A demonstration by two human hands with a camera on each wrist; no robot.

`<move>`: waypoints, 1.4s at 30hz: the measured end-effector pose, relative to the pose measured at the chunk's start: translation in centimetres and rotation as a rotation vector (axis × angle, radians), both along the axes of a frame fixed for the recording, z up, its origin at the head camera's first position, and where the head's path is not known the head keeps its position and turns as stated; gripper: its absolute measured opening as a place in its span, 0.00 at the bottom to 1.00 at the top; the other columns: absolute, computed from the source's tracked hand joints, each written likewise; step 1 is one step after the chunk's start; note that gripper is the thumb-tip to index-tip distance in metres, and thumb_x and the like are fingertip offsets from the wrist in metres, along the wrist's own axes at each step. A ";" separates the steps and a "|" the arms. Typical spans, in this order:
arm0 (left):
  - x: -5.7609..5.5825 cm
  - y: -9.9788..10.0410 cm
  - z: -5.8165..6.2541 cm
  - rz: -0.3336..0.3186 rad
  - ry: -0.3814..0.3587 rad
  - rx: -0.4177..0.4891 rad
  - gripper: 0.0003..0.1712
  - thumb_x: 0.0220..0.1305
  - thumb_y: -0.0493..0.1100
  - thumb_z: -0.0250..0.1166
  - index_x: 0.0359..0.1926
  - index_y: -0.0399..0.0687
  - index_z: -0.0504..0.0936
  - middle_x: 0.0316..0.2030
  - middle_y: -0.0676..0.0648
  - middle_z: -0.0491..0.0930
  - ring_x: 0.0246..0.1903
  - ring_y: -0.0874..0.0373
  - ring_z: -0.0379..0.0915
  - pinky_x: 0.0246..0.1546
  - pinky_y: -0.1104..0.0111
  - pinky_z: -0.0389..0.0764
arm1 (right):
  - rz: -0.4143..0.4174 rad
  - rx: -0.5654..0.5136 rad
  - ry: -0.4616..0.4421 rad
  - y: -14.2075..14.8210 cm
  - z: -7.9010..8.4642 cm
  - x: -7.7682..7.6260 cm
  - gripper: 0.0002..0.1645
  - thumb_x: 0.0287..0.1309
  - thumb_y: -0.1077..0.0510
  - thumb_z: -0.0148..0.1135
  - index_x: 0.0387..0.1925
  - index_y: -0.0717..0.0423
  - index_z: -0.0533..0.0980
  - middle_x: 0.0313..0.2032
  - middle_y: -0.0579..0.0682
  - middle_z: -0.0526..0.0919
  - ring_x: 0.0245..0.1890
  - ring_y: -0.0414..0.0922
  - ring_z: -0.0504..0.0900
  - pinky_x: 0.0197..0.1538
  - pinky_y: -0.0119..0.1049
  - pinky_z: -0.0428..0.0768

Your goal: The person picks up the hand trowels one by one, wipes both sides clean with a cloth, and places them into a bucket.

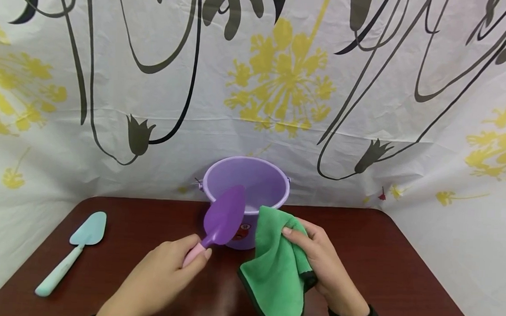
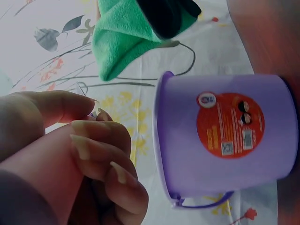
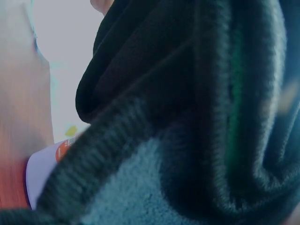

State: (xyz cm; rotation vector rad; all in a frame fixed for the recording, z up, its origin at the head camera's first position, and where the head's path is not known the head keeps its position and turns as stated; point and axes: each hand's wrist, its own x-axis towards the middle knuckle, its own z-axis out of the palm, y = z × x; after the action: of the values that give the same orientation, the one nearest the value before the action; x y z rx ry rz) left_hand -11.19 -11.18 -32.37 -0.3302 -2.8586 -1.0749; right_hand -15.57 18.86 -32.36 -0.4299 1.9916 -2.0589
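Observation:
My left hand [image 1: 163,272] grips the pink handle of a purple toy shovel [image 1: 225,216], its blade tilted up and overlapping the bucket's front rim in the head view. In the left wrist view, the fingers [image 2: 101,150] curl round that handle. My right hand [image 1: 326,262] pinches a green cloth [image 1: 277,272] with dark edging, which hangs down in folds just right of the shovel. Folds of the cloth [image 3: 136,183] fill most of the right wrist view and hide the hand's grip there. Behind both hands stands a purple bucket [image 1: 252,165], upright, with a round red label [image 2: 229,124].
On the left of the dark red-brown table [image 1: 384,262] lies a light teal trowel [image 1: 86,231], its handle toward the near edge. A white sheet [image 1: 255,106] with yellow and grey flower prints hangs behind the table and along both sides.

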 end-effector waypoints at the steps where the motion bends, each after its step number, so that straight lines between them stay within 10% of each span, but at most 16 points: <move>1: 0.0 0.2 0.0 -0.002 0.006 0.003 0.22 0.70 0.59 0.62 0.23 0.58 0.66 0.15 0.61 0.55 0.18 0.71 0.55 0.23 0.74 0.64 | 0.004 0.003 0.002 0.0 0.0 0.0 0.13 0.73 0.52 0.56 0.53 0.51 0.79 0.33 0.42 0.87 0.31 0.39 0.88 0.38 0.36 0.85; 14: -1.0 3.5 1.2 -0.074 0.025 0.064 0.21 0.71 0.58 0.60 0.23 0.59 0.66 0.15 0.61 0.57 0.17 0.71 0.55 0.21 0.74 0.63 | 0.024 0.046 0.058 -0.4 -0.3 0.0 0.12 0.73 0.54 0.55 0.49 0.54 0.80 0.34 0.43 0.87 0.31 0.39 0.88 0.38 0.37 0.86; 35: -1.4 6.1 -1.4 -0.108 0.154 0.056 0.15 0.72 0.59 0.60 0.29 0.67 0.69 0.15 0.64 0.59 0.17 0.72 0.60 0.21 0.75 0.65 | 0.042 0.035 0.097 -0.6 -0.4 -0.1 0.18 0.74 0.53 0.55 0.53 0.62 0.77 0.36 0.46 0.88 0.32 0.40 0.89 0.38 0.39 0.87; 42: -1.5 6.6 -2.2 -0.209 -0.064 0.287 0.18 0.74 0.63 0.54 0.34 0.58 0.71 0.18 0.58 0.70 0.15 0.68 0.67 0.19 0.71 0.72 | 0.014 0.074 0.093 -0.7 -0.5 -0.2 0.19 0.74 0.52 0.55 0.54 0.63 0.77 0.36 0.46 0.88 0.33 0.41 0.89 0.39 0.39 0.87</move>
State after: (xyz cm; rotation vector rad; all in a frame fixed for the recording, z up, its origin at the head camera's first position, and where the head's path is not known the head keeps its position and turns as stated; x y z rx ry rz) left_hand -12.70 -4.59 -34.57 -0.5911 -2.7145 -1.5353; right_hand -15.75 18.17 -32.86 -0.5321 2.1034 -1.9836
